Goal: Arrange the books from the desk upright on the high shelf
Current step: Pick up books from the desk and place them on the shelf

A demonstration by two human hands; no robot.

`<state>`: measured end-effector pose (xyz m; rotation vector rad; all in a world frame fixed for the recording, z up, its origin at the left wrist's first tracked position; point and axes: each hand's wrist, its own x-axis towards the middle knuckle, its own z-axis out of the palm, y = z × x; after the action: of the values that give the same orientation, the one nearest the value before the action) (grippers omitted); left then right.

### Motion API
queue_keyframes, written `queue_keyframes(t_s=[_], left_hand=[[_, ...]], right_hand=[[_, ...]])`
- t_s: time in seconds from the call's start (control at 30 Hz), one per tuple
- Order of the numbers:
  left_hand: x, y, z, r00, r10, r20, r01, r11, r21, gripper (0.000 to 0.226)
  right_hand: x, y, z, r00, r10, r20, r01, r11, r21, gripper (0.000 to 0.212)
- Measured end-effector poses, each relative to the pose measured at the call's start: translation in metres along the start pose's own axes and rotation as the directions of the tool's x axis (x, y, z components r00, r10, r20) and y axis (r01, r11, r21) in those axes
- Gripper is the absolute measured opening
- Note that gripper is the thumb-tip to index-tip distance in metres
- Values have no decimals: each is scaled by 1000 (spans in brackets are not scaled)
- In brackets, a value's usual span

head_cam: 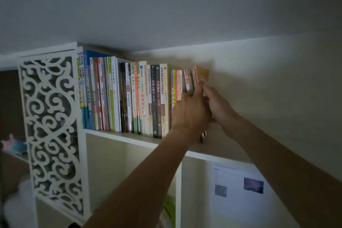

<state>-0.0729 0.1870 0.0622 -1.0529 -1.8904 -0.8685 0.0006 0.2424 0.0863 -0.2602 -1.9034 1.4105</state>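
Note:
A long row of upright books (129,96) fills the left part of the high white shelf (118,136). At the row's right end stands a thin orange book (202,74) next to a few slim pink and yellow ones (178,83). My left hand (190,111) lies against the spines of these last books, its fingers reaching up to the orange one. My right hand (217,103) is just right of it, fingers curled at the orange book's edge. Both hands hide the books' lower halves.
A white carved fretwork panel (50,126) closes the shelf's left end. The shelf board runs on bare to the right of the books. Below are compartments with a green book (169,211), and a printed sheet (238,189) hangs on the wall.

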Motion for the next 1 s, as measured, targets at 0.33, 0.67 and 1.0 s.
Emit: queue_keyframes(t_s=[0.33,0.67,1.0], left_hand=[[-61,-58,-18,976,-164,-146,191,961,198,46],[-35,-68,-5,916,-376,-141,381,925,7,58],[-38,-65,-4,929,-355,-104,355,935,-15,62]], right_hand=[[4,51,-5,893,-382,239,450,787,-422,91],[18,66,9,881,-432,194,443,605,-662,123],[18,67,-6,901,-388,192,387,525,-758,90]])
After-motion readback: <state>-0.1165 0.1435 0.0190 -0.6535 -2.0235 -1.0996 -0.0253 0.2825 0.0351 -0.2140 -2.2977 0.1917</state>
